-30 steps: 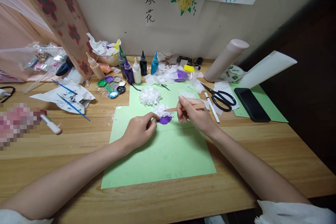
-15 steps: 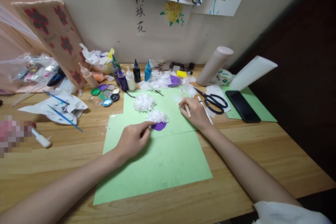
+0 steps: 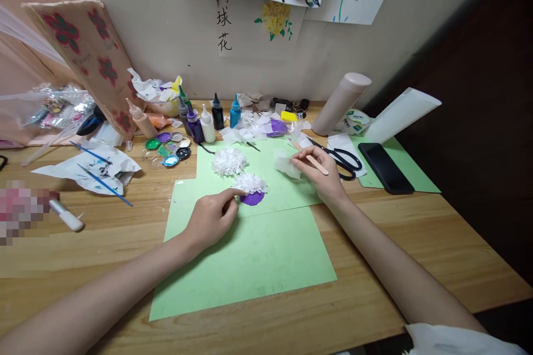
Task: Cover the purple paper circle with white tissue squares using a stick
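Observation:
My left hand [image 3: 213,218] rests on the green paper [image 3: 250,260]. Its index finger is stretched out to the left edge of a purple disc [image 3: 252,199], and the other fingers are curled with nothing visible in them. White crinkled paper petals [image 3: 250,183] cover the disc's upper part. Just behind lies a fuller white paper pompom [image 3: 230,161]. A wooden craft stick [image 3: 316,163] slants through the fingers of my right hand [image 3: 322,172]. Pinched at those same fingertips is a thin white piece of tissue paper [image 3: 286,164], above the paper's right side.
Black-handled scissors [image 3: 347,160] and a phone [image 3: 385,168] lie to the right. Paint bottles [image 3: 207,125], a paint palette [image 3: 170,161] and paper scraps [image 3: 250,127] line the back. Paintbrushes [image 3: 104,184] rest on a stained tissue at left.
My right hand has lifted slightly, and the stick has tilted flatter. The tissue piece now shows clearly at its fingertips. My left hand stays at the disc.

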A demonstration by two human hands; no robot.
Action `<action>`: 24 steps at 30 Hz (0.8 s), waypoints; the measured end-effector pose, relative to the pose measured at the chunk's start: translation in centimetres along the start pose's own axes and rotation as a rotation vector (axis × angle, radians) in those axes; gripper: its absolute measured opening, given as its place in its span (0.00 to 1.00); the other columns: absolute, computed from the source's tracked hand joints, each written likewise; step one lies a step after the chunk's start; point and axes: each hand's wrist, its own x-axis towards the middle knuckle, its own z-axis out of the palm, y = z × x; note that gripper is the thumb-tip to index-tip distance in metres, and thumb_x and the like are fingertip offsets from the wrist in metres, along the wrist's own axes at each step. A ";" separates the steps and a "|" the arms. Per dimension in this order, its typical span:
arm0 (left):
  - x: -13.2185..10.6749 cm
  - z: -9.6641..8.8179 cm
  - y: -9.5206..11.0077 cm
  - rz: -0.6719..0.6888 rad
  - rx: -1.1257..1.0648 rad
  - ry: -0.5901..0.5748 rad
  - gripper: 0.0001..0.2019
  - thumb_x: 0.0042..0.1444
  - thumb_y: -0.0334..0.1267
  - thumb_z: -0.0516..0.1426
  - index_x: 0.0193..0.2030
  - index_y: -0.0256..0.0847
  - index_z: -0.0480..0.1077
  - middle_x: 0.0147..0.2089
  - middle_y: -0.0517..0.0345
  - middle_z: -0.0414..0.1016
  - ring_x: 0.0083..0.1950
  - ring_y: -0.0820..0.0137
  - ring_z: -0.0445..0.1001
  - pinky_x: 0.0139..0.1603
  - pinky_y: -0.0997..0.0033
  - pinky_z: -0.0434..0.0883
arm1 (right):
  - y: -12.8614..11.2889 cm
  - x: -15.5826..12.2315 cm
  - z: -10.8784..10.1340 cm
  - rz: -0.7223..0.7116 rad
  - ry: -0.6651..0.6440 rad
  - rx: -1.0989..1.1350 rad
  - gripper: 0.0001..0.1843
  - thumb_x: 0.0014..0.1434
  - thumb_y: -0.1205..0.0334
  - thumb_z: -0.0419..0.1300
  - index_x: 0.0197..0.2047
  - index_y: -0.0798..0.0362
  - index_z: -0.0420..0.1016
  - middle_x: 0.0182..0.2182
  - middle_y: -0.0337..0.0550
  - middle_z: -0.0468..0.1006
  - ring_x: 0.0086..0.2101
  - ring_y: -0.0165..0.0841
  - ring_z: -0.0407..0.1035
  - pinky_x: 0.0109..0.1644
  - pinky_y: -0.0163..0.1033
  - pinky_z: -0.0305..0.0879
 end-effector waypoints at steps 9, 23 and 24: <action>0.0 0.0 0.1 -0.019 -0.030 0.006 0.15 0.57 0.33 0.47 0.47 0.41 0.70 0.19 0.67 0.61 0.22 0.76 0.60 0.26 0.78 0.55 | 1.0 0.7 -1.3 0.034 0.021 -0.130 0.09 0.48 0.62 0.64 0.28 0.54 0.66 0.30 0.39 0.73 0.33 0.31 0.67 0.38 0.36 0.61; 0.1 0.2 0.0 -0.043 -0.040 0.003 0.13 0.58 0.35 0.48 0.47 0.41 0.69 0.19 0.68 0.61 0.21 0.76 0.59 0.26 0.77 0.54 | -1.8 -4.3 4.2 0.018 -0.481 0.167 0.08 0.55 0.63 0.60 0.31 0.52 0.63 0.33 0.41 0.74 0.35 0.31 0.69 0.41 0.37 0.65; 0.1 0.2 0.1 -0.040 -0.043 0.002 0.13 0.58 0.35 0.48 0.46 0.41 0.69 0.19 0.68 0.61 0.21 0.76 0.59 0.26 0.77 0.55 | -1.6 -4.6 4.8 -0.010 -0.472 0.146 0.07 0.56 0.63 0.60 0.31 0.52 0.63 0.34 0.41 0.74 0.36 0.31 0.69 0.42 0.38 0.65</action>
